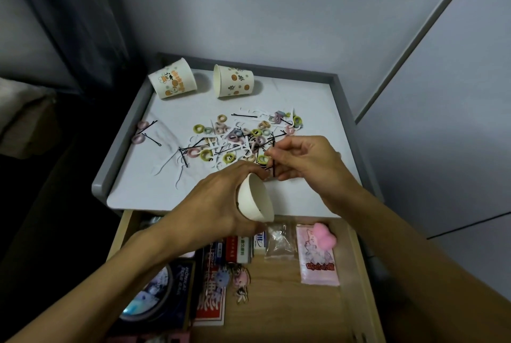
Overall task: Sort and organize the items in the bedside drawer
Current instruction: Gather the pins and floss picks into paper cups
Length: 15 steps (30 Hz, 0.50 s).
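Your right hand (307, 161) fingers pinch a few thin black metal hairpins (273, 169) just beside the rim of the plain white paper cup (255, 198). Your left hand (221, 201) grips that cup, tilted. Looks like an early stage: beyond the cup, the mixed pile of pastel hair rings, pins and white floss picks (235, 140) lies unsorted on the white table (318, 99). Three cups in all, with two patterned paper cups (172, 82) tipped over far beyond it. Rings run to dozens, no exact count. The open wooden drawer (290, 301) below the cup is cluttered.
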Available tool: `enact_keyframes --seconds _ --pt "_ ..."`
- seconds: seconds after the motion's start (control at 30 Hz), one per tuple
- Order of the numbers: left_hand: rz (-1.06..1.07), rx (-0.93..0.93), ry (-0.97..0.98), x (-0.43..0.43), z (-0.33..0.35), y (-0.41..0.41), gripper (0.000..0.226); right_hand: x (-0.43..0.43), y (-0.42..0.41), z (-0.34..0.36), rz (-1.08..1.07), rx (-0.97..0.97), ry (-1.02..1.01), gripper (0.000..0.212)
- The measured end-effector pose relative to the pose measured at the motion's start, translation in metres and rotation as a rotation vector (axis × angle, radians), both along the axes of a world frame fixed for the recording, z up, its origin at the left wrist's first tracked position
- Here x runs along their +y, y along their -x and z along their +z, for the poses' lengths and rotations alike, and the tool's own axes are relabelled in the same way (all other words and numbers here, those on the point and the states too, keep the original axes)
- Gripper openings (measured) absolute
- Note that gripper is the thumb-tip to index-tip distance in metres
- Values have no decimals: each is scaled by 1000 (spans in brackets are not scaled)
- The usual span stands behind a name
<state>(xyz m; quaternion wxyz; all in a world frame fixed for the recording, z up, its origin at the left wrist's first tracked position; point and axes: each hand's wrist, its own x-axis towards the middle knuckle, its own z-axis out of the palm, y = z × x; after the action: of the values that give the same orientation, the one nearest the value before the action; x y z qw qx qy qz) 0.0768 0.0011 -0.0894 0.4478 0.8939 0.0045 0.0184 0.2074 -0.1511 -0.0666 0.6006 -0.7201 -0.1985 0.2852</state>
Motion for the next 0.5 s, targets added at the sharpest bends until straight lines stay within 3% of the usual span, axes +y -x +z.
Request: enact_keyframes --seconds 0.2,0.37,0.5 --pt "15 15 101 1 1 1 68 0 2 -2 119 -31 36 9" --pt "54 30 193 5 2 -1 76 -4 -2 -1 174 -40 69 28" --pt "82 42 177 7 2 -1 74 -9 -12 -4 200 -279 283 32"
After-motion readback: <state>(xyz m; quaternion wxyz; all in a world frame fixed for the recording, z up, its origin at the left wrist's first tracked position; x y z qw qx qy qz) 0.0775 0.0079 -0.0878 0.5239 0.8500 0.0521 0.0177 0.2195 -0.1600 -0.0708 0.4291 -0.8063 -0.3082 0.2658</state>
